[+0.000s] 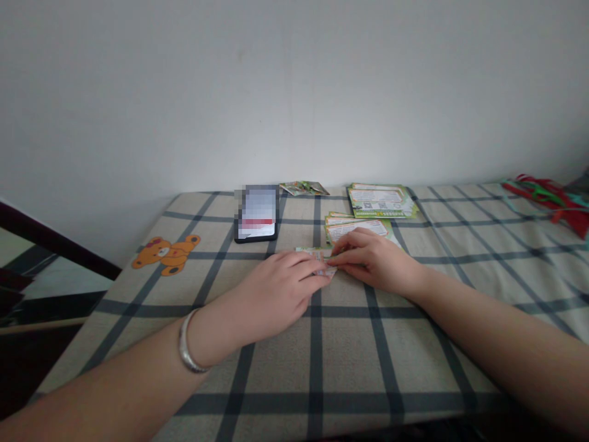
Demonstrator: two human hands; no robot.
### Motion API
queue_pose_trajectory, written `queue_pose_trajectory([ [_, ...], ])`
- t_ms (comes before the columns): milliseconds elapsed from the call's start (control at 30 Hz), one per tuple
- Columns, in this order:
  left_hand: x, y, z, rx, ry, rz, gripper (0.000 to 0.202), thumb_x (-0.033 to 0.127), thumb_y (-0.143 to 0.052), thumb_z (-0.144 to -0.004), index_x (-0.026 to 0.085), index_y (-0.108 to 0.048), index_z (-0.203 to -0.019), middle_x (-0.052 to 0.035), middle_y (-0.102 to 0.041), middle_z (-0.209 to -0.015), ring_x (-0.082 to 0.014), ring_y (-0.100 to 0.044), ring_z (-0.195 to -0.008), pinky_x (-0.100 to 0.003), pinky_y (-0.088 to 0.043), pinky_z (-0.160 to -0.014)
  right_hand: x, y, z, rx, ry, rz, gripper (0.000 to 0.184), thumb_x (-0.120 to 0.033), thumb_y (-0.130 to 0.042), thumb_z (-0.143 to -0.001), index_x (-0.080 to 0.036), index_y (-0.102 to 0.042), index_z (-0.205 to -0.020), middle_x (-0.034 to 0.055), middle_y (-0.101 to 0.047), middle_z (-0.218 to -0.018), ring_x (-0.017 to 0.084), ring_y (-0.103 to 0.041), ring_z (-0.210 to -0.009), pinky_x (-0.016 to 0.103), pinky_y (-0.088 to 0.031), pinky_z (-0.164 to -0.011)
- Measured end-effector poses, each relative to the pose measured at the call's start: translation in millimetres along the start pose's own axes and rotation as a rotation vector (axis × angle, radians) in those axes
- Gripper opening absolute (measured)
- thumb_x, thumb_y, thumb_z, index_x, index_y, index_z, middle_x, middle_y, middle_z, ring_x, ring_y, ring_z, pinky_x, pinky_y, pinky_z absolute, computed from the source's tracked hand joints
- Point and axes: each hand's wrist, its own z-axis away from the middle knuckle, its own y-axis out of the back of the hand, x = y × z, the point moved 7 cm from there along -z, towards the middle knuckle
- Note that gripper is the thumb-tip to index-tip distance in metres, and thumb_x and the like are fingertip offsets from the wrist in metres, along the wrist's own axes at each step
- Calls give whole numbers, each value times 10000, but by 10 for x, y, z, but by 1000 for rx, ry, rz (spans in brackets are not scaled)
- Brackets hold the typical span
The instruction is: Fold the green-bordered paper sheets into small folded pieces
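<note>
A small printed packet (317, 253), green and white with reddish print, lies on the checked cloth between my hands and is largely covered by them. My left hand (285, 285), with a silver bangle at the wrist, holds its left part down under closed fingers. At its right end, the fingertips of my right hand (370, 258) pinch the edge. Just behind my right hand, a few green-edged cards (354, 228) lie overlapping and partly hidden. A larger stack of similar cards (380, 199) sits farther back.
A phone (257, 212) with a lit, blurred screen lies left of centre. Crumpled shiny wrappers (304, 188) rest by the wall. An orange bear cutout (166, 255) is near the left table edge. Red and green fabric (552, 199) lies bunched at far right.
</note>
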Motion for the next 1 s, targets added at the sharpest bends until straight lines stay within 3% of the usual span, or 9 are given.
queue_pose_trajectory([
  [333, 50, 15, -6, 33, 3, -52, 335, 149, -503, -867, 187, -596, -1187, -65, -589, -1270, -251, -506, -1190, -451, -422, -1040, -167, 96, 28, -1, 81, 263, 201, -245, -530, -917, -234, -709, -1008, 37, -690, -1048, 217, -533, -905, 362, -445, -793],
  [600, 72, 57, -35, 14, 13, -8, 222, 229, -506, -894, 174, -629, -1071, -82, -605, -1222, -262, -515, -1185, -461, -422, -1042, -315, 33, 19, -110, 141, 190, 217, -253, -485, -946, -214, -698, -955, 44, -695, -964, 204, -546, -918, 360, -453, -813],
  [1000, 51, 33, -16, 1, 14, 12, 229, 284, -565, -886, 181, -615, -1084, -96, -574, -1268, -276, -490, -1221, -487, -410, -1042, -290, 5, 5, -103, 75, 121, 202, -225, -505, -930, -191, -702, -903, 62, -687, -918, 194, -590, -933, 359, -484, -814],
])
